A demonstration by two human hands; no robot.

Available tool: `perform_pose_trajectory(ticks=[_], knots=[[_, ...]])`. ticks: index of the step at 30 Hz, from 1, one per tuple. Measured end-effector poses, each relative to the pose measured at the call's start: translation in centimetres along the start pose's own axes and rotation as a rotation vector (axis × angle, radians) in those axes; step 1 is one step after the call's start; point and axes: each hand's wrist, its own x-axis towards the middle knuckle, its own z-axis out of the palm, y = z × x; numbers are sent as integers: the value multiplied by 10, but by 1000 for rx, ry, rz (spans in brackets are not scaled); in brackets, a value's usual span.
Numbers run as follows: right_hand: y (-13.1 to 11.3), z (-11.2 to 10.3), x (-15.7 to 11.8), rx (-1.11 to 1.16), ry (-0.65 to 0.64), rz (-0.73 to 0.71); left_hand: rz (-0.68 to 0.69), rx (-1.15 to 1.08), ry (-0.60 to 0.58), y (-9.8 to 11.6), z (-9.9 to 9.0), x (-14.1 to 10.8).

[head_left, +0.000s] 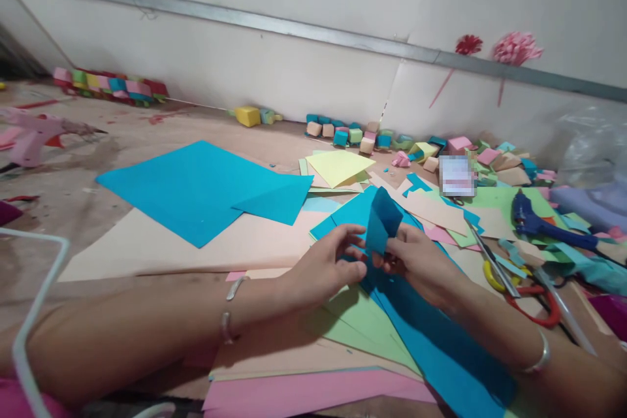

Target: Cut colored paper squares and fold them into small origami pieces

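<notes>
A folded piece of blue paper (378,225) stands up above the table, bent so that a hollow shows at its top. My right hand (416,255) pinches its lower right side between thumb and fingers. Close by on the left is my left hand (333,264), its fingers curved and apart; whether a fingertip touches the paper's edge I cannot tell. Beneath both hands lie a long blue paper sheet (441,333) and green paper sheets (377,326). A large blue sheet (196,189) rests on cream paper (274,238) to the left.
Red-handled scissors (539,304) and a blue glue gun (553,225) lie at the right among paper scraps. A pink glue gun (34,134) is at far left. Small paper boxes (343,134) line the wall. Pink paper (313,395) lies at the front edge.
</notes>
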Motion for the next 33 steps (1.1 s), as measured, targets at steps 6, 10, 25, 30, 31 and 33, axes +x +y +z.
perform_pose_trajectory(ticks=[6,10,25,30,31,33], knots=[[4,11,-6,-15,-41,53,102,247,-32,2,-6,5],[1,6,-8,-465,-7,-83,173,173,37,-7,-12,12],[8,-1,-2,-728,286,-549,113,-13,-25,-7,-8,11],[9,-3,-2,-768,230,-582,141,37,-21,-11,-11,12],[9,-3,-2,-784,217,-596,143,47,-30,-11,-12,13],[9,-3,-2,-818,196,-628,147,81,-42,-12,-12,12]])
